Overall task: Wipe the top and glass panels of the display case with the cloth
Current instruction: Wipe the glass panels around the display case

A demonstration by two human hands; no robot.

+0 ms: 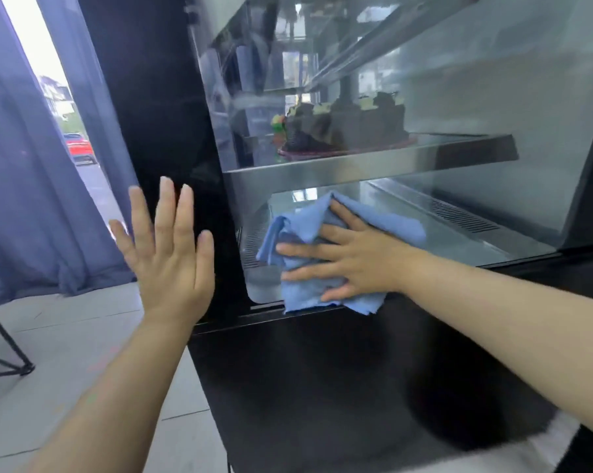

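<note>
Fingers [305,249] of the right hand [353,257] lie straight and spread, pointing left, pressed flat on the blue cloth [302,297]. The cloth is bunched under the palm against the front glass panel [459,97] of the display case [322,370], at the pane's lower left corner. Folds stick out above and left of the fingertips, and a frayed edge hangs over the black frame below. Crumpled, it runs wider than tall, its long axis roughly along the pane's bottom edge. The left hand [167,257] is raised, fingers splayed wide and holding nothing, beside the case's black side; contact cannot be told. A dark cake [349,128] sits on the shelf [356,165] inside.
</note>
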